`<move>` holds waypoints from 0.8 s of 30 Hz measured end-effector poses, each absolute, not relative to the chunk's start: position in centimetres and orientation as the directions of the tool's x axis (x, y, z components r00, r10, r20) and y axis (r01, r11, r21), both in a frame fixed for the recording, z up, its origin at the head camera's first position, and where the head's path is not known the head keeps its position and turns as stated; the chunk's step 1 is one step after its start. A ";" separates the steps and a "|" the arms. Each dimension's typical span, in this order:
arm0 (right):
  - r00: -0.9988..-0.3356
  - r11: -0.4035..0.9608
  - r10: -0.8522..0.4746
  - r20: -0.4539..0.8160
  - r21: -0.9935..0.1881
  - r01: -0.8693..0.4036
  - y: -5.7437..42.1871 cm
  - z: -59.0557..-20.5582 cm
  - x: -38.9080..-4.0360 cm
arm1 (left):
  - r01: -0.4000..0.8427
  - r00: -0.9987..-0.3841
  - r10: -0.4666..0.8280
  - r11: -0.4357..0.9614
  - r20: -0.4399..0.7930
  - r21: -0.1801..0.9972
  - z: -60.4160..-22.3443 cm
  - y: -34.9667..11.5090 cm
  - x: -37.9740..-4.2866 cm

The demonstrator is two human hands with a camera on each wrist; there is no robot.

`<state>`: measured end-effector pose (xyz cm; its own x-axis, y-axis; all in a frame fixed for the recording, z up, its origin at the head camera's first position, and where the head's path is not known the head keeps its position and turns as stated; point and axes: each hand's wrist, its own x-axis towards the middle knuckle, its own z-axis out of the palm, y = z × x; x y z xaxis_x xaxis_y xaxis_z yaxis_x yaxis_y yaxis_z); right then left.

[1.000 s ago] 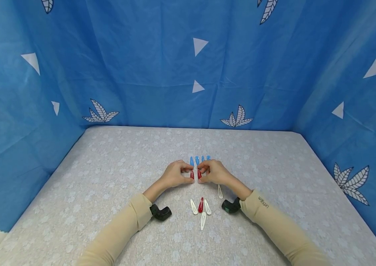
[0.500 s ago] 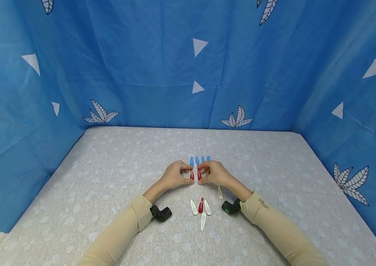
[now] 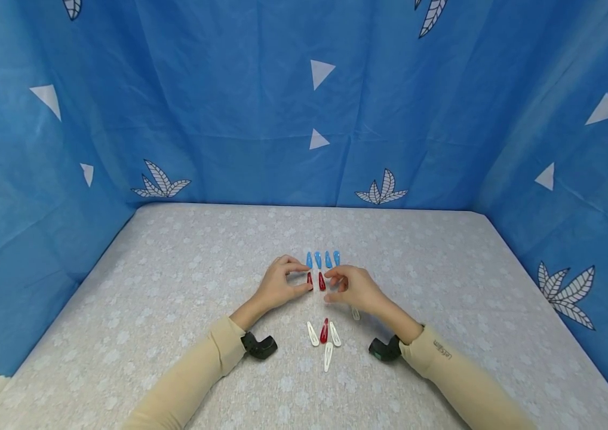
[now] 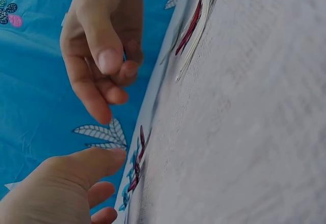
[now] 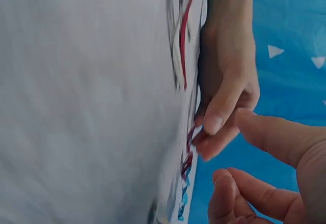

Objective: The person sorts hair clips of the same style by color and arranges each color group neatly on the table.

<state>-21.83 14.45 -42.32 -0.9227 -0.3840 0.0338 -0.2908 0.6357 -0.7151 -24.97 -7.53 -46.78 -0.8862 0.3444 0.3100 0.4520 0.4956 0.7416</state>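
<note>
Two red snap hair clips lie side by side on the table in the head view, a left one (image 3: 310,281) and a right one (image 3: 322,281). My left hand (image 3: 281,283) is right at the left red clip, thumb and index finger spread apart at its two ends. Just right of the other red clip is my right hand (image 3: 356,290), its thumb and fingers parted with nothing between them. Several blue hair clips (image 3: 318,260) form a row behind the red ones. Nearer the body, another red clip (image 3: 324,331) lies among white clips (image 3: 328,357).
A further white clip (image 3: 356,313) lies partly under the right hand. The table (image 3: 202,257) has a pale floral cover. A blue curtain (image 3: 261,101) surrounds its back and sides. Dark wrist cameras (image 3: 260,346) are worn on both wrists.
Both hands have loosened from the two red clips, which stay lying in place. The right hand has drawn back to the right and toward the body; the left has shifted slightly left.
</note>
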 end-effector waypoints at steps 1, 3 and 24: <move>-0.922 0.635 -0.384 0.048 -0.711 -0.301 14.5 -42.2 -21.3 | 0.456 -0.885 0.342 0.499 0.317 0.737 -46.8 -7.5 -24.9; -0.921 0.630 -0.384 0.073 -0.708 -0.319 14.5 -42.1 -20.3 | 0.465 -0.881 0.342 0.509 0.325 0.724 -46.9 -7.4 -24.9; -0.911 0.689 -0.348 0.223 -0.597 -0.410 14.2 -44.0 -13.9 | 0.505 -0.860 0.392 0.558 0.328 0.658 -47.3 -7.6 -24.8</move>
